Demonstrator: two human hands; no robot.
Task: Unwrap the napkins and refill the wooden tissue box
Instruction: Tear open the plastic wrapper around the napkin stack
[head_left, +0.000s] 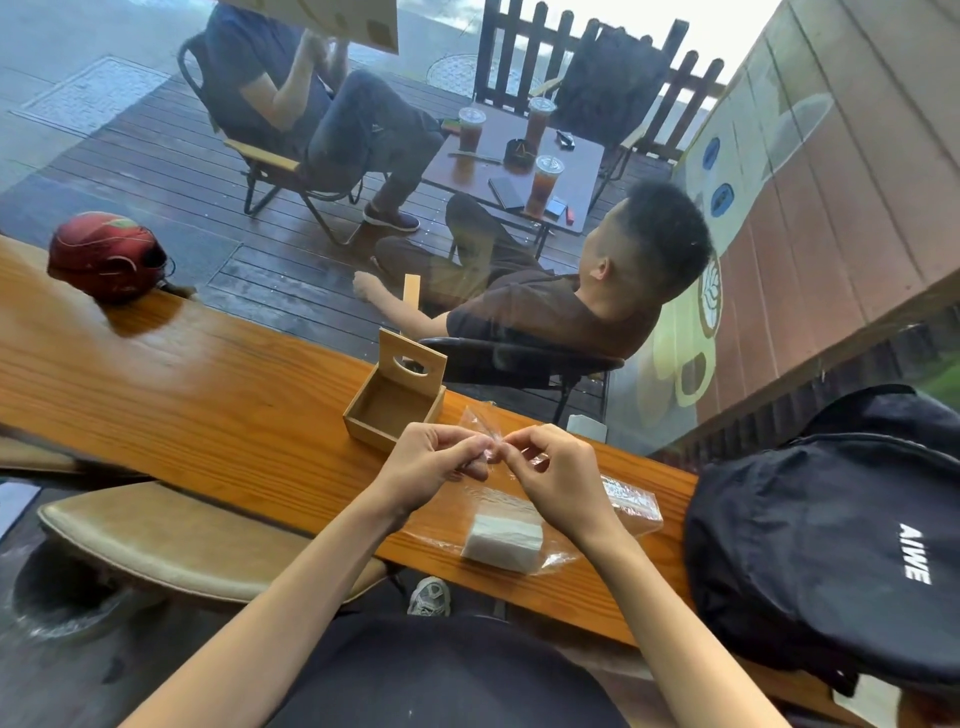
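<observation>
The counter (208, 415) was glossy varnished wood; the tissue box (395, 400) pale matt wood; the wrapper (631, 501) clear, crinkly plastic.

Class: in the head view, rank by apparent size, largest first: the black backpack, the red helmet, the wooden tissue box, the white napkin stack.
1. black backpack, though nearness enlarges it
2. red helmet
3. wooden tissue box, close to the helmet
4. napkin stack

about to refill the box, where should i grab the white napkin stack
Pinch the napkin stack across its two long side faces, coming from above. It lies flat on opened clear wrap, top exposed, a neat block narrow enough for one hand.
</observation>
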